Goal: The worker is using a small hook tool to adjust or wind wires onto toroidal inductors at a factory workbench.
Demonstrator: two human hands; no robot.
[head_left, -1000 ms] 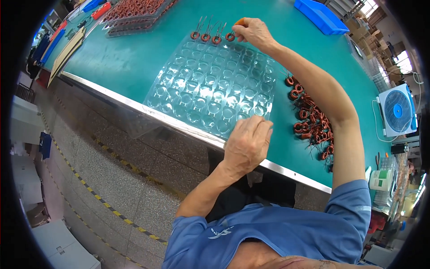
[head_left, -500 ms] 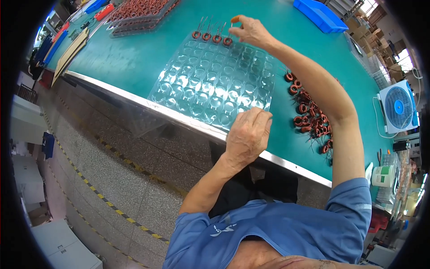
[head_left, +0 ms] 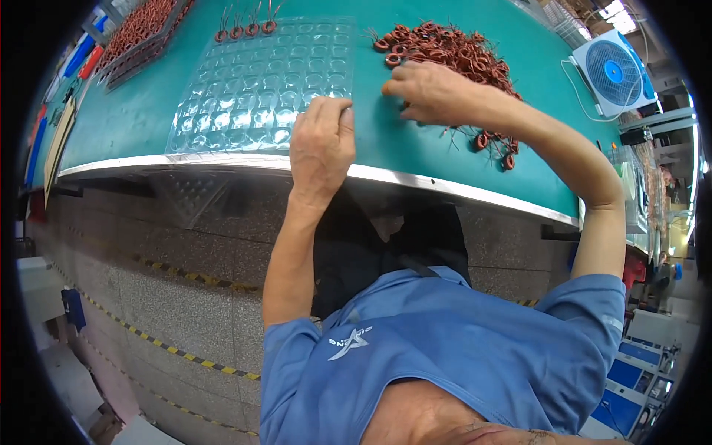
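The left hand (head_left: 320, 144) rests palm down on the near right corner of a clear plastic blister tray (head_left: 252, 96), its fingers curled over the tray's edge; its grip presses the tray rather than closing around anything. The tray lies flat on the green surface (head_left: 126, 119), its near edge running along the surface's metal rim. Most of its round pockets show bare, and four copper-wound ring coils (head_left: 245, 31) sit in a row along its far edge, wire leads sticking up.

The right hand (head_left: 437, 93) lies to the right of the tray, knuckles up, fingers bent down at the near edge of a heap of reddish-brown ring coils (head_left: 452, 52). Whether its grip has closed on a coil I cannot tell, since the fingertips are tucked under the hand. A few loose coils (head_left: 497, 144) lie scattered nearer, just right of the wrist.

Far left on the surface stands a tray filled with more coils (head_left: 141, 30). Far right, a small white fan with a blue hub (head_left: 612, 70) stands at the edge of the surface.
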